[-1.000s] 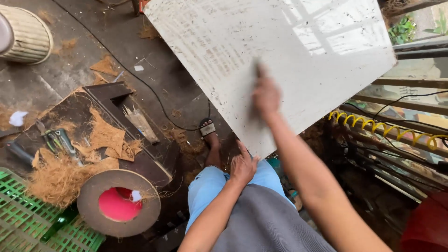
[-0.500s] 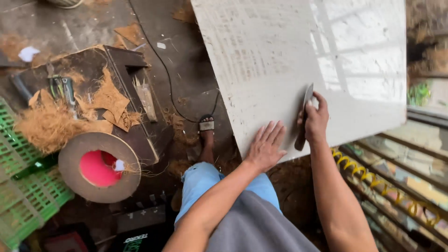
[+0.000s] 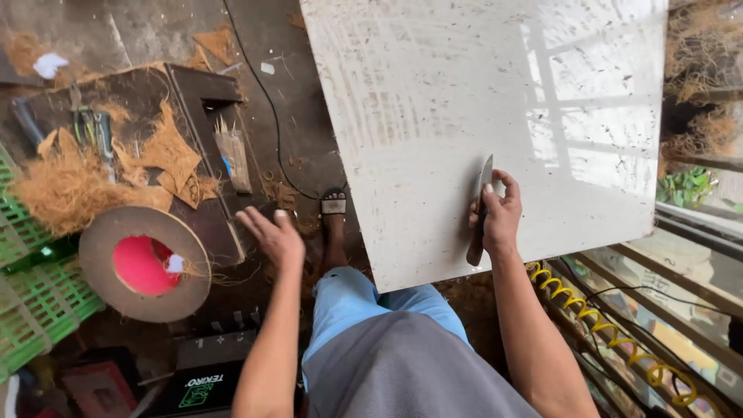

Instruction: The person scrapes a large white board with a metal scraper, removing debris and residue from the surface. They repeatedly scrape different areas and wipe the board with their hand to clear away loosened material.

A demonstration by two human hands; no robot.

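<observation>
left hand (image 3: 272, 238) has lifted off the white board (image 3: 495, 116); right hand (image 3: 499, 213) still grips knife (image 3: 478, 213)

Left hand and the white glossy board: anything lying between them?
In the head view, the person's sandalled foot on dark floor lies between the open left hand and the white glossy board. The black cable runs further up.

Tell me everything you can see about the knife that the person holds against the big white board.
The knife has a narrow grey metal blade and a dark handle. It stands nearly upright in the picture, blade pointing up, laid against the glossy, speckled white board near its lower edge. The right hand grips it around the handle, fingers curled over it, so part of the handle is hidden. The left hand is away from it, open above the floor. The blade's edge is too small to judge.
</observation>
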